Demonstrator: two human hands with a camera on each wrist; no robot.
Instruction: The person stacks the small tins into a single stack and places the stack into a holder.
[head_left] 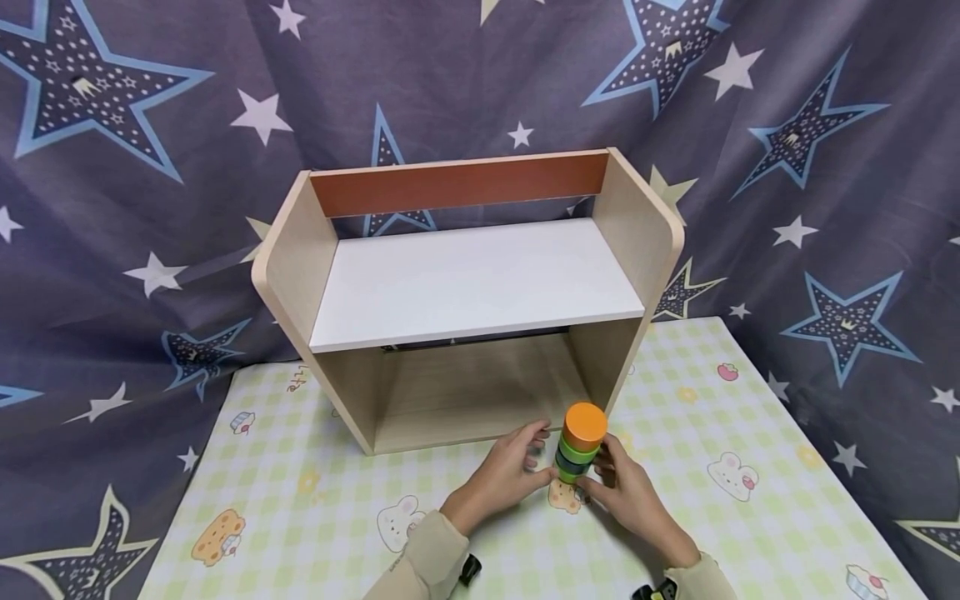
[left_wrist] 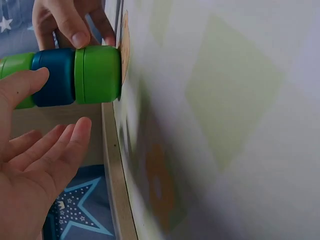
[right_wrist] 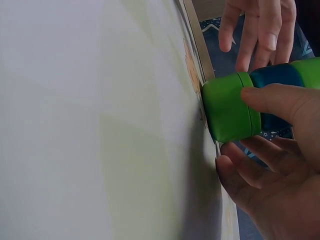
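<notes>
A stack of round blocks, orange on top with green and dark blue ones below, stands upright on the tablecloth before the shelf unit. To its left is my left hand; in the left wrist view its thumb overlaps the dark blue block, while the other fingers extend apart from the stack. My right hand holds the stack low on the right side. In the right wrist view, its thumb lies on the bottom green block and its fingers curve around the far side.
A wooden two-level shelf unit with a white upper board stands just behind the stack. The table has a green checked cloth with cartoon prints. A dark star-patterned curtain hangs behind and at both sides.
</notes>
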